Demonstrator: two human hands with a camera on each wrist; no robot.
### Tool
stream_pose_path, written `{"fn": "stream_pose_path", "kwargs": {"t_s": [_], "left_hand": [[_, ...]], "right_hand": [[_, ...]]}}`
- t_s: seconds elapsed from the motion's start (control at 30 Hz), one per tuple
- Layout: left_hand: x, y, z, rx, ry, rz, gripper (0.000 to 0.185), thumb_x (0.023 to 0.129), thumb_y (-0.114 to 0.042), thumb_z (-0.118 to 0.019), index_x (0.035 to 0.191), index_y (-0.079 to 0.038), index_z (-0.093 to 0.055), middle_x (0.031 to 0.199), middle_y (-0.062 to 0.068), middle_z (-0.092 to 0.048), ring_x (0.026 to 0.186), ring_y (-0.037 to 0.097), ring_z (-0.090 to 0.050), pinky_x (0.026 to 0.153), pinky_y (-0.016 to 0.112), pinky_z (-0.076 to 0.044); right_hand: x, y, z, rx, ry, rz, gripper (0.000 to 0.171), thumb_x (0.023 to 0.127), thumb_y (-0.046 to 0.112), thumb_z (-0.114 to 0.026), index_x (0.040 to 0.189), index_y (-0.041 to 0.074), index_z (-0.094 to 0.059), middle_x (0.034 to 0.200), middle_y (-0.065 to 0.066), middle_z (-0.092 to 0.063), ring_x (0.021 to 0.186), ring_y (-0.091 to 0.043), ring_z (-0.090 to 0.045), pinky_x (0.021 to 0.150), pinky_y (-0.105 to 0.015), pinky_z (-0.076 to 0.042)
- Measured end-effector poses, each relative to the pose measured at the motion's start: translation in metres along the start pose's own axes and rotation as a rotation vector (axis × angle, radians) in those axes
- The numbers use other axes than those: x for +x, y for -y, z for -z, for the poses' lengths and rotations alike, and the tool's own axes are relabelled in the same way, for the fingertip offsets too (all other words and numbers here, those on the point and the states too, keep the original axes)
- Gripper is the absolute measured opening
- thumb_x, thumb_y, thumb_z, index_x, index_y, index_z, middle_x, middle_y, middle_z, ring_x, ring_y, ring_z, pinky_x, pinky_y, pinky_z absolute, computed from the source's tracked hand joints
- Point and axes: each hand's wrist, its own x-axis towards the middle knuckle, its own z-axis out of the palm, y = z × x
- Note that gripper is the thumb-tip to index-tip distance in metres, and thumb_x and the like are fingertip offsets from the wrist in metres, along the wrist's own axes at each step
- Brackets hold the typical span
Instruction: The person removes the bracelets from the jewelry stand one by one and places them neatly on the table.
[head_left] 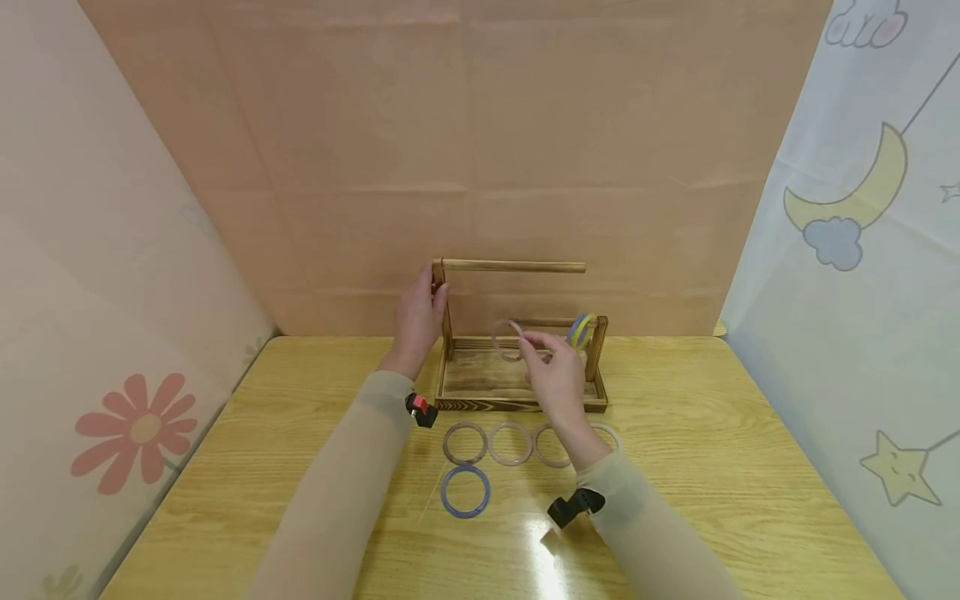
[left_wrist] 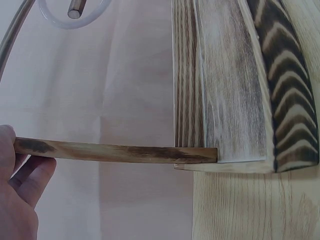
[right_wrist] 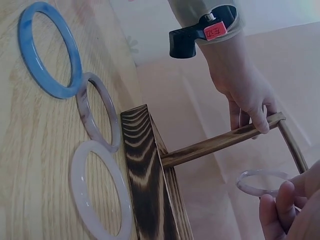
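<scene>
My left hand (head_left: 418, 321) grips the top of the left upright (left_wrist: 115, 152) of a wooden two-bar bangle rack, thumb on one side and fingers on the other. With thumb and fingertips, my right hand (head_left: 557, 379) pinches a pale translucent bangle (head_left: 494, 342) at the free end of the rack's lower bar (left_wrist: 74, 13). In the left wrist view that bar end shows inside the bangle's outline; I cannot tell whether it passes through. A yellow bangle (head_left: 582, 332) and a blue one hang on the lower bar by the right post (head_left: 596, 348).
In front of the rack lies a row of bangles: a brownish one (head_left: 445, 443), pale ones (right_wrist: 80, 192) and a white one (head_left: 618, 437) partly behind my right forearm. Nearer me is a blue bangle (head_left: 466, 514). The upper bar (head_left: 517, 267) stands above. Cloth walls surround the table (head_left: 300, 433).
</scene>
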Motion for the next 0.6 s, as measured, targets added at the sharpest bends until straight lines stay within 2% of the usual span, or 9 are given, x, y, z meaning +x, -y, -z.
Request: {"fn": "stream_pose_path", "kwargs": {"t_s": [0.2,0.4,0.6], "left_hand": [[-0.002,-0.002,0.001,-0.006,0.011,0.019,0.027,0.116,-0.019,-0.062,0.137,-0.004,-0.057,0.111,0.019,-0.075,0.098,0.039,-0.075,0.086,0.055,-0.061],[-0.002,-0.004,0.003,-0.012,0.015,0.03,0.03,0.116,-0.019,-0.062,0.141,-0.004,-0.056,0.112,0.019,-0.074,0.1,0.04,-0.074,0.088,0.056,-0.06],[-0.002,-0.005,0.004,0.004,0.012,0.029,0.031,0.116,-0.02,-0.063,0.141,-0.003,-0.056,0.111,0.019,-0.075,0.099,0.04,-0.075,0.087,0.056,-0.061]], "right_hand": [[-0.008,0.0,0.007,-0.001,0.041,0.029,0.022,0.11,0.022,-0.073,0.125,0.008,-0.081,0.12,-0.007,-0.075,0.053,-0.019,-0.061,0.041,-0.023,-0.036],[-0.016,0.001,0.014,-0.008,0.073,0.032,0.022,0.11,0.021,-0.073,0.125,0.007,-0.08,0.121,-0.009,-0.075,0.05,-0.019,-0.057,0.042,-0.022,-0.037],[-0.025,0.0,0.021,-0.024,0.105,-0.002,0.021,0.11,0.023,-0.074,0.125,0.011,-0.082,0.109,-0.007,-0.074,0.053,-0.023,-0.062,0.044,-0.023,-0.043]]}}
